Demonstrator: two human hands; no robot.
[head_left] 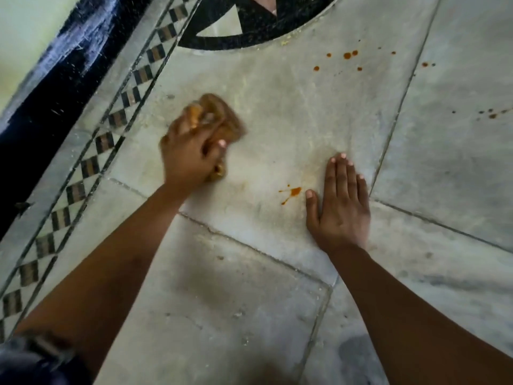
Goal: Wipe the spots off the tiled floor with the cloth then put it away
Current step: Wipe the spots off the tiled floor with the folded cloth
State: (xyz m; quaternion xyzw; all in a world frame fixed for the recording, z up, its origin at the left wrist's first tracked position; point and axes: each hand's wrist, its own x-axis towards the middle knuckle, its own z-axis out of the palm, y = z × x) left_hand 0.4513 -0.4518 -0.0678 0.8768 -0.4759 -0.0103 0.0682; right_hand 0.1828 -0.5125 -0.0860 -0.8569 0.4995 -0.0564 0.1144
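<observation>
My left hand grips a bunched brown-orange cloth and holds it down on the pale tiled floor; hand and cloth are motion-blurred. My right hand lies flat on the floor with straight fingers, palm down. An orange splatter sits just left of my right thumb, between the two hands. Several small orange spots dot the tile farther away, and darker spots lie at the far right.
A black-and-white checkered border strip runs diagonally along the left, beside a dark skirting and pale wall. A black curved inlay lies at the top. Grout lines and a crack cross the tiles.
</observation>
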